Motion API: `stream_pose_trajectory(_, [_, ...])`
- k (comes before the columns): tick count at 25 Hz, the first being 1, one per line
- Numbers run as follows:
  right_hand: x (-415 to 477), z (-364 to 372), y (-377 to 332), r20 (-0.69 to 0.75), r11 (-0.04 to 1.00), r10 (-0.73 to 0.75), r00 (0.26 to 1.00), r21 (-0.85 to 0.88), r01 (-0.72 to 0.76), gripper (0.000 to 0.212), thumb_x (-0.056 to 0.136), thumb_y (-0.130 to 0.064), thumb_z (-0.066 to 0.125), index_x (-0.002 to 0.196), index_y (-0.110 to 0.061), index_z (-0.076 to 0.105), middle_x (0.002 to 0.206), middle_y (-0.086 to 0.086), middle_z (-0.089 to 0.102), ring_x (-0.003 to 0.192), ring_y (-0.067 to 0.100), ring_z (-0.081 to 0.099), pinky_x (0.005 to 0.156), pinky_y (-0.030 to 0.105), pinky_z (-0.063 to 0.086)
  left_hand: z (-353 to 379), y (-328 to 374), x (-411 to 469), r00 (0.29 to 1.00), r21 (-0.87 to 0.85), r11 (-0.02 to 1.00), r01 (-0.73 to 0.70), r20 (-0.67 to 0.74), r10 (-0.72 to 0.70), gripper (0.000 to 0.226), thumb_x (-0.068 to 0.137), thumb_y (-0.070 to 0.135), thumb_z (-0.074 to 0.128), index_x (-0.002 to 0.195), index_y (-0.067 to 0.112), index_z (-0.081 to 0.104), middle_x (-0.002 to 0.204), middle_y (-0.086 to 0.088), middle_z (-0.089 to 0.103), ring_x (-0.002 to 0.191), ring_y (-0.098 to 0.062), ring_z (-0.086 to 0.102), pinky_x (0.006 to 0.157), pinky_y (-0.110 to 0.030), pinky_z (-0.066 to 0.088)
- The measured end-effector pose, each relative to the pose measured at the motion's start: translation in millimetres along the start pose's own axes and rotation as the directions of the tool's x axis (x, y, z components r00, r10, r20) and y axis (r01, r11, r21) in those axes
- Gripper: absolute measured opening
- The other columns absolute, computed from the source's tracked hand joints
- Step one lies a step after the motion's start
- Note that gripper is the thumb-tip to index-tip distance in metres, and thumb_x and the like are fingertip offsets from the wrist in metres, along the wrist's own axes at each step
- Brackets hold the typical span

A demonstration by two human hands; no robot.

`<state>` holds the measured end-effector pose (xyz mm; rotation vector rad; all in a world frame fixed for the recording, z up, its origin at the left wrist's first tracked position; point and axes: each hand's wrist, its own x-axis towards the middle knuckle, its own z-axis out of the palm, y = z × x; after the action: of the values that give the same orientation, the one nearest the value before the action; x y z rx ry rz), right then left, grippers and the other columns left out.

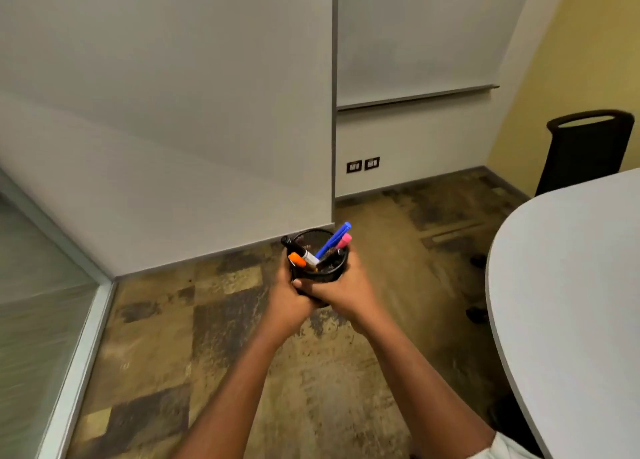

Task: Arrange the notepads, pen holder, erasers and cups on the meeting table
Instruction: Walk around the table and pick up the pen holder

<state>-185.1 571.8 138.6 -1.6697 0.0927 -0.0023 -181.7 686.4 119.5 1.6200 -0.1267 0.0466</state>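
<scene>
A black mesh pen holder is held in mid-air over the carpet, in the middle of the view. Several markers stick out of it: blue, pink, orange and black-capped ones. My left hand grips its left side and my right hand grips its right side and bottom, fingers curled round it. The white meeting table lies to the right, its rounded end nearest the holder. No notepads, erasers or cups are in view.
A black mesh chair stands behind the table at the right. A white partition wall rises ahead, a glass panel at the left. Wall sockets sit low on the far wall. Patterned carpet covers the floor.
</scene>
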Motion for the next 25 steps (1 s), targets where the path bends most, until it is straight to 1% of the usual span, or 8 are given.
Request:
stream_pose_trajectory(3, [64,-7,3,-0.035,1.0,0.008,0.999,-0.008,-0.009,0.084,0.052,-0.018,0.09,0.124,-0.027,0.048,0.107,-0.007,0.069,0.098,0.007,0.067,0.084,0.04,0.057,7,-10,69,0.996,-0.002,1.0,0.02,0.087,-0.02,0.077,0.068,-0.022,0.065,0.124,0.026,0.047,0.108,0.009,0.065,0.089,0.003,0.068,0.06,-0.014,0.054])
stream_pose_trajectory(6, [135,-16,8,-0.127,1.0,0.015,0.992,-0.006,-0.016,0.085,0.055,-0.016,0.09,0.127,-0.025,0.046,0.11,-0.008,0.067,0.101,0.005,0.065,0.087,0.035,0.056,19,-22,149,0.988,-0.041,0.999,0.018,0.156,-0.012,0.077,0.066,-0.024,0.064,0.125,0.022,0.047,0.106,0.009,0.065,0.088,0.004,0.067,0.06,-0.014,0.054])
stream_pose_trajectory(9, [206,-26,4,-0.234,0.999,0.019,0.972,-0.03,-0.027,0.082,0.055,-0.017,0.091,0.123,-0.027,0.047,0.11,-0.009,0.067,0.102,0.005,0.064,0.085,0.029,0.056,31,-35,231,0.963,-0.062,0.998,0.026,0.27,-0.008,0.078,0.066,-0.02,0.065,0.12,0.036,0.051,0.102,0.013,0.069,0.091,0.002,0.067,0.06,-0.019,0.056])
stream_pose_trajectory(13, [297,-38,-16,-0.4,1.0,0.017,0.916,-0.008,-0.022,0.083,0.055,-0.017,0.091,0.125,-0.026,0.047,0.11,-0.01,0.067,0.102,0.003,0.064,0.085,0.022,0.054,43,-31,349,0.9,-0.048,0.999,-0.019,0.435,0.038,0.08,0.063,-0.014,0.069,0.112,0.047,0.054,0.103,0.016,0.069,0.092,-0.004,0.068,0.06,-0.027,0.058])
stream_pose_trajectory(16, [353,-59,-26,-0.498,0.999,0.019,0.867,-0.016,-0.032,0.083,0.055,-0.021,0.092,0.125,-0.028,0.047,0.11,-0.013,0.067,0.1,-0.003,0.062,0.078,0.009,0.049,68,-26,419,0.837,-0.042,0.998,-0.046,0.543,0.061,0.076,0.06,-0.002,0.074,0.113,0.048,0.053,0.105,0.017,0.068,0.093,-0.003,0.067,0.061,-0.029,0.059])
stream_pose_trajectory(17, [368,-66,-27,-0.516,0.999,0.014,0.856,-0.027,-0.032,0.082,0.054,-0.023,0.092,0.123,-0.029,0.048,0.108,-0.014,0.067,0.099,-0.004,0.062,0.077,0.008,0.048,76,-26,436,0.821,-0.051,0.998,-0.042,0.568,0.063,0.075,0.059,0.001,0.075,0.114,0.047,0.053,0.105,0.017,0.068,0.093,-0.003,0.068,0.061,-0.029,0.059])
stream_pose_trajectory(21, [438,-108,-17,-0.586,0.998,0.009,0.81,-0.05,-0.048,0.08,0.051,-0.029,0.092,0.119,-0.034,0.05,0.106,-0.017,0.067,0.097,-0.006,0.062,0.083,0.02,0.051,123,-36,512,0.767,-0.073,0.997,-0.038,0.637,0.076,0.071,0.06,0.006,0.076,0.117,0.041,0.053,0.104,0.017,0.069,0.092,-0.002,0.068,0.06,-0.025,0.058])
stream_pose_trajectory(25, [518,-170,-7,-0.605,0.996,-0.003,0.797,-0.069,-0.049,0.082,0.049,-0.032,0.093,0.119,-0.034,0.05,0.105,-0.018,0.067,0.096,-0.007,0.062,0.075,0.008,0.048,187,-47,590,0.761,-0.041,0.998,-0.049,0.645,0.064,0.071,0.058,0.006,0.078,0.114,0.041,0.052,0.1,0.022,0.068,0.091,0.001,0.067,0.065,-0.031,0.059])
